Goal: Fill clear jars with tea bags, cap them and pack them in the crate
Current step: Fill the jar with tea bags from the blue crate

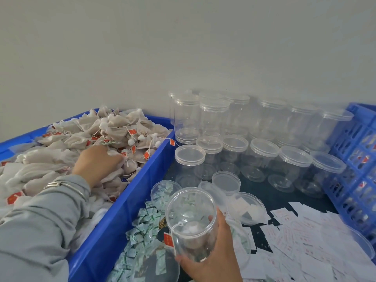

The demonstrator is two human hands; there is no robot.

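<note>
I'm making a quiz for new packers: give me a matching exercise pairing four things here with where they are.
Things:
1. open clear plastic jar
2. white mesh tea bags
3. green-printed paper sachets
4. capped clear jars

Places:
a. heaped in the blue plastic bin
b. standing by the wall
c. held in the right hand
d. loose on the dark tabletop

Pairs: 1-c, 2-a, 3-d, 4-b

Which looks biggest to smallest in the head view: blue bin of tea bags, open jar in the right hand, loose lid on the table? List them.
1. blue bin
2. open jar, held near the camera, so it looks enlarged
3. loose lid, farther back
</note>
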